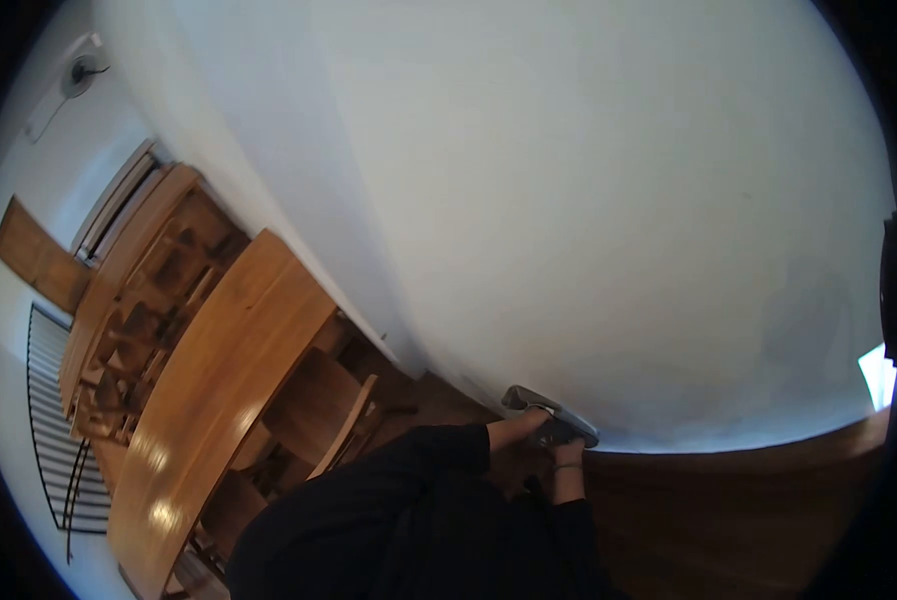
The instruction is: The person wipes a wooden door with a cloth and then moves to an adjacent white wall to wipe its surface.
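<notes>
While you bend low, your left hand (521, 428) and right hand (569, 453) both grip the tool (553, 418), lower middle of the frame, where wall (588, 200) meets floor (728, 500). You seem to be pressing it there; moving along needs a flat, steady push.

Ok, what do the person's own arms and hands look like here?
Both arms wear black long sleeves, the left sleeve and right sleeve reaching the wrists. The left hand and right hand are bare, without gloves. A thin band circles the right wrist; it is too small to tell a bracelet from a watch strap.
</notes>
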A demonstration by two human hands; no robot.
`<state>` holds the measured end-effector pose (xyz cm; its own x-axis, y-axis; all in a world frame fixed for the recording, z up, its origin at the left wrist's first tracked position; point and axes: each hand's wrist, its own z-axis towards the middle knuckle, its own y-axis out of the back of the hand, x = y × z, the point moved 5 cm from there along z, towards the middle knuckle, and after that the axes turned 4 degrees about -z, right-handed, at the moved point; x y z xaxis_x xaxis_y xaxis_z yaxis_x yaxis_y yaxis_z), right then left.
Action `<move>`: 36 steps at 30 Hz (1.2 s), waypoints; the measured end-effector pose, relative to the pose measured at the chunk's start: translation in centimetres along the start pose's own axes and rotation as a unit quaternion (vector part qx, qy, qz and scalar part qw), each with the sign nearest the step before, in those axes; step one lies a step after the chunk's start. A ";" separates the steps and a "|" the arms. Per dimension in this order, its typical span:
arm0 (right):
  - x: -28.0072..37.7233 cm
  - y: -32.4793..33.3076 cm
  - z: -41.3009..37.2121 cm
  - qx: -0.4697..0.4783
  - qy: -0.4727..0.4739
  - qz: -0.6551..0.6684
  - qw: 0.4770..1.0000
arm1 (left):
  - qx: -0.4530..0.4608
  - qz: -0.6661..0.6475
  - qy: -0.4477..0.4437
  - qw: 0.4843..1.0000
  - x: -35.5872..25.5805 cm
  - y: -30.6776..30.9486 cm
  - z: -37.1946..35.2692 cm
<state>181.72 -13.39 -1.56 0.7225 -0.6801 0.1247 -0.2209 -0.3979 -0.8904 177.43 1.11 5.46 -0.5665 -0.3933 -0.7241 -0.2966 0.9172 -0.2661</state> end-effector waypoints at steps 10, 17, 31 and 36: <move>6.6 -0.4 -7.6 -0.158 0.132 0.036 0.978 | 0.033 -0.087 -0.031 0.995 -0.9 -10.6 -1.9; -3.5 -6.9 -1.6 -0.211 0.004 -0.141 0.967 | 0.057 -0.463 0.014 0.884 -4.0 1.0 -3.6; -31.4 -45.1 0.7 0.167 -0.057 -0.256 0.950 | -0.203 -0.400 -0.533 0.718 -28.3 21.0 -35.6; -29.4 -57.4 -5.8 0.301 0.389 -0.402 0.772 | -0.236 -0.364 -0.650 0.624 -33.8 19.0 -47.8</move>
<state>169.39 25.91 48.42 -0.1969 -0.6198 0.7596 0.6074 -0.6853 -0.4018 154.17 28.80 55.27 0.8613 -0.0289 -0.5073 -0.4796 0.2835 -0.8304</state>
